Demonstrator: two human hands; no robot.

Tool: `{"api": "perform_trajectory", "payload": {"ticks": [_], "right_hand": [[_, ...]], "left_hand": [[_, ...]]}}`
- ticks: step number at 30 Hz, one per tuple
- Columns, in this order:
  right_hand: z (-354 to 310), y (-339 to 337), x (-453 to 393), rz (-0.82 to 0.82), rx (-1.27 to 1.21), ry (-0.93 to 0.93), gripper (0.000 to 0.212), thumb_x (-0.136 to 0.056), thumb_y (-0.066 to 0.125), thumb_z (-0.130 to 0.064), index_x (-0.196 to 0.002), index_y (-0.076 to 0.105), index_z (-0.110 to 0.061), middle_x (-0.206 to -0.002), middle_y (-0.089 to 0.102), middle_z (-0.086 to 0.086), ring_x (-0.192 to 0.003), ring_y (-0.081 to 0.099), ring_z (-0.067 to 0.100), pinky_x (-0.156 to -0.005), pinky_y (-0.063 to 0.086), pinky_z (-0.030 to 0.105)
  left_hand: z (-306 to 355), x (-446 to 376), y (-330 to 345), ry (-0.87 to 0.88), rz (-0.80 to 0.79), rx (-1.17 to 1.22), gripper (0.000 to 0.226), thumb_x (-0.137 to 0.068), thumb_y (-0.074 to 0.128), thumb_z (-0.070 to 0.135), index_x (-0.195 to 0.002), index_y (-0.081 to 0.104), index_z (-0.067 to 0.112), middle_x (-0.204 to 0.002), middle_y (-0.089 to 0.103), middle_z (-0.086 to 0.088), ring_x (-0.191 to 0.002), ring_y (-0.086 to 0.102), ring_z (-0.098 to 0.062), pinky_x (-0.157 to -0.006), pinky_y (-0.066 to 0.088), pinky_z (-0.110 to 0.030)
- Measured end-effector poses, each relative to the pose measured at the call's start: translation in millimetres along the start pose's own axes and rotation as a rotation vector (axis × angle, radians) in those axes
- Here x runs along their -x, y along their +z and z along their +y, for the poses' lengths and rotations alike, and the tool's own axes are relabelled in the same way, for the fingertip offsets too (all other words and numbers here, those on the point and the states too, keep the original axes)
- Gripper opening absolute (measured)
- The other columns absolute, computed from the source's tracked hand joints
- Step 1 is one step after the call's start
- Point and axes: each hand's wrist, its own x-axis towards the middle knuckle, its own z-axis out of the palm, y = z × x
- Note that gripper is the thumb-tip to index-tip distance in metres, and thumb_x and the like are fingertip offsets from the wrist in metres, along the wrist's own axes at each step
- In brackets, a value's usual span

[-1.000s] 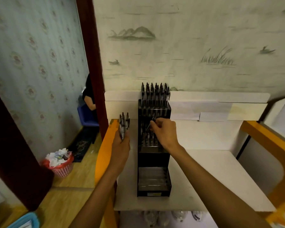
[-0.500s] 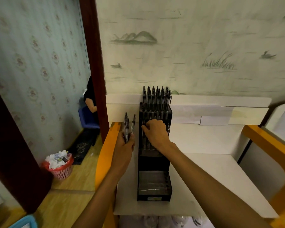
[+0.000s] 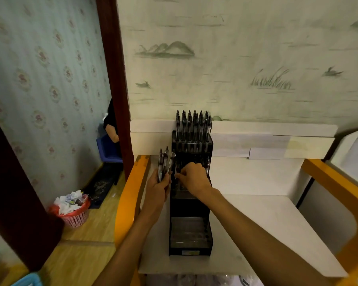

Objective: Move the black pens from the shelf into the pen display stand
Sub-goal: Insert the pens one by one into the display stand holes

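Note:
A black tiered pen display stand (image 3: 190, 221) stands on the white shelf (image 3: 267, 219). Its top tier holds a full row of black pens (image 3: 193, 125); the lowest tier looks empty. My left hand (image 3: 158, 188) grips a small bunch of black pens (image 3: 163, 162) upright, just left of the stand. My right hand (image 3: 193, 177) is over the middle tier, its fingertips reaching left to the nearest pen of that bunch. Whether they pinch it is hidden by the fingers.
An orange rail (image 3: 130, 195) borders the shelf on the left, another orange frame (image 3: 337, 182) on the right. A pink bin of paper (image 3: 73, 210) sits on the wooden floor at left. A person sits on a blue chair (image 3: 108, 149) behind the dark doorpost.
My right hand left the middle tier's right side and moved left to the bunch. My left hand brought the pens closer to the stand.

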Motion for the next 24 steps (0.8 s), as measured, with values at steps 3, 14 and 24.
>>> {"api": "perform_trajectory", "payload": {"ticks": [3,14,24], "right_hand": [[7,-8,3,0.023,-0.05,0.004,0.037,-0.091,0.069,-0.025,-0.065,0.069,0.0,-0.062,0.066,0.012,-0.055,0.062,0.018,-0.059,0.053,0.027],[1,-40,5,-0.036,-0.91,0.151,0.019,-0.091,0.071,-0.02,-0.095,0.075,-0.001,-0.086,0.075,0.015,-0.077,0.074,0.031,-0.072,0.062,0.036],[14,-47,-6,0.391,-0.553,0.037,0.015,-0.088,0.074,-0.024,-0.083,0.074,-0.01,-0.07,0.073,0.001,-0.065,0.072,0.016,-0.067,0.062,0.034]], "left_hand": [[0,-1,3,-0.013,-0.009,0.021,0.021,-0.105,0.047,0.018,-0.105,0.067,0.013,-0.067,0.064,0.009,-0.051,0.054,0.001,-0.043,0.037,-0.01],[-5,-9,6,0.019,-0.046,-0.014,0.014,-0.098,0.06,0.025,-0.101,0.071,0.018,-0.087,0.075,-0.008,-0.049,0.057,-0.002,-0.043,0.041,-0.013],[-19,-19,-10,0.188,0.135,-0.223,0.023,-0.105,0.047,0.027,-0.105,0.067,0.015,-0.068,0.062,-0.001,-0.059,0.058,-0.008,-0.064,0.047,-0.026]]}}
